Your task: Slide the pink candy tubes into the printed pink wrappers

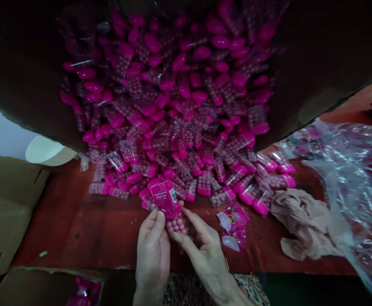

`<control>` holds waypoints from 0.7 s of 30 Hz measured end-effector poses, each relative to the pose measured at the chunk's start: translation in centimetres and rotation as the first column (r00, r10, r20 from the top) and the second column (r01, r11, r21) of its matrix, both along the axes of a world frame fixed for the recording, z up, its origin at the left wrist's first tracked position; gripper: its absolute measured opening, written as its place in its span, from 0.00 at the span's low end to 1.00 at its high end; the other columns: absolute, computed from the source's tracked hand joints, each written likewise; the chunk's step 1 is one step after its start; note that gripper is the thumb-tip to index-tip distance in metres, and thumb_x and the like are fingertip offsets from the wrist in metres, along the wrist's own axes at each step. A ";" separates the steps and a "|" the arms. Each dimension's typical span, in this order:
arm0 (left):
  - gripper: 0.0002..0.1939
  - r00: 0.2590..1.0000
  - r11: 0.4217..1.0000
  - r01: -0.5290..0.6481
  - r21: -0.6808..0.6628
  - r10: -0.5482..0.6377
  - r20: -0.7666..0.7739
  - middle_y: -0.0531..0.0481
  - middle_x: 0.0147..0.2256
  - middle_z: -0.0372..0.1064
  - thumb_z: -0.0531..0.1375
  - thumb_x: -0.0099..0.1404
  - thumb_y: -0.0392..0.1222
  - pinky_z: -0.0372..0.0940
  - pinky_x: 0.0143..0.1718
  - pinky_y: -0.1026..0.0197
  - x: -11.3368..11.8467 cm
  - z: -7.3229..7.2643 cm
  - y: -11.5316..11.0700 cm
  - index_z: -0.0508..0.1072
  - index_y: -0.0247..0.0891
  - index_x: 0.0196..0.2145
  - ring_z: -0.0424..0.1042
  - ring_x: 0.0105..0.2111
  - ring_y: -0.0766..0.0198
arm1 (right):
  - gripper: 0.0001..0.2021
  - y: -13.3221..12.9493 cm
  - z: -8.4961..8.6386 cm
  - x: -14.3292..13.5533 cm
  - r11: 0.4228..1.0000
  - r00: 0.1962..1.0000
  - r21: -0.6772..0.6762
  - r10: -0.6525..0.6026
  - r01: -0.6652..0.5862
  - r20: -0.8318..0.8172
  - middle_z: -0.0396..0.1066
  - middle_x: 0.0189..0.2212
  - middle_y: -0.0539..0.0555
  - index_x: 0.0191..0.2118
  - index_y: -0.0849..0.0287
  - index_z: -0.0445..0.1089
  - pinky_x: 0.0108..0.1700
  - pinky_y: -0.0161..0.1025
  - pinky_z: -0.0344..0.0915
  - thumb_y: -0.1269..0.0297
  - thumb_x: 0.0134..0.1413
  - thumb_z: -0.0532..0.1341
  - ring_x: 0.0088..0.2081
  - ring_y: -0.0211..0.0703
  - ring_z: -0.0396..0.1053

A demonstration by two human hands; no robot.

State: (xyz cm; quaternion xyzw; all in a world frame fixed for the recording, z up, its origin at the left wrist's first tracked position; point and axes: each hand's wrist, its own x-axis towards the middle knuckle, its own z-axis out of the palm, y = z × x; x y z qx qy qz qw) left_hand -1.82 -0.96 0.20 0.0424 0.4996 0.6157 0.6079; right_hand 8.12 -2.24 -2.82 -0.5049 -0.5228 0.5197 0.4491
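Between my hands, near the table's front edge, is a clear container of pink balls (177,225) with a pink printed label (163,196) over its upper part. My left hand (154,244) pinches the label's lower left side with thumb and fingers. My right hand (201,244) has its thumb and fingers closed round the container's right side. Just right of my hands lie several loose pink printed labels (237,225). Beyond my hands spreads a big pile of similar clear containers with pink caps (186,138), spilling from a dark open box (23,85).
A crumpled beige cloth (303,221) and clear plastic wrap (354,178) lie at the right. A pale round bowl (49,151) and a cardboard box (10,199) stand left. Below the red table (77,225), another box (42,284) holds pink items.
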 end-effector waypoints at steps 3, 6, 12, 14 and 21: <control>0.12 0.999 1.000 -0.009 0.008 0.010 -0.035 0.42 0.31 0.77 0.65 0.52 0.42 0.67 0.40 0.55 0.2 -0.2 -0.1 0.77 0.34 0.33 0.74 0.36 0.56 | 0.09 0.2 0.3 -0.4 0.997 0.999 -0.075 -0.034 0.031 -0.035 0.70 0.29 0.52 0.39 0.60 0.74 0.29 0.32 0.69 0.64 0.51 0.62 0.29 0.39 0.70; 0.10 0.995 1.000 -0.008 0.023 0.010 -0.103 0.44 0.28 0.76 0.66 0.52 0.43 0.68 0.37 0.57 0.3 -0.5 -0.2 0.77 0.34 0.31 0.75 0.33 0.57 | 0.07 0.4 0.9 -0.4 0.998 0.998 -0.068 -0.007 0.003 -0.068 0.68 0.26 0.50 0.36 0.60 0.74 0.27 0.31 0.67 0.64 0.51 0.62 0.27 0.37 0.68; 0.11 0.988 0.994 0.104 0.016 -0.101 -0.113 0.44 0.25 0.76 0.65 0.52 0.43 0.68 0.34 0.58 0.4 -0.5 -0.3 0.77 0.33 0.32 0.75 0.30 0.58 | 0.04 0.4 1.4 0.6 0.999 1.000 0.031 0.019 -0.019 -0.010 0.68 0.26 0.50 0.34 0.59 0.74 0.30 0.31 0.67 0.68 0.52 0.61 0.28 0.36 0.68; 0.13 0.987 0.992 0.123 0.010 -0.121 -0.104 0.43 0.26 0.76 0.66 0.52 0.44 0.68 0.33 0.59 0.2 -0.5 -0.4 0.77 0.33 0.33 0.74 0.30 0.58 | 0.06 0.3 1.6 0.8 0.997 0.999 0.060 0.039 -0.041 0.035 0.68 0.27 0.50 0.37 0.59 0.74 0.32 0.31 0.67 0.69 0.54 0.60 0.29 0.37 0.68; 0.17 0.983 0.991 0.106 0.085 -0.092 -0.160 0.41 0.30 0.76 0.66 0.49 0.46 0.68 0.32 0.58 -0.6 -0.7 -0.1 0.77 0.33 0.34 0.74 0.30 0.56 | 0.07 0.1 2.3 0.5 0.986 0.984 0.134 0.075 -0.097 0.164 0.68 0.29 0.51 0.39 0.58 0.71 0.32 0.34 0.67 0.67 0.58 0.56 0.30 0.39 0.69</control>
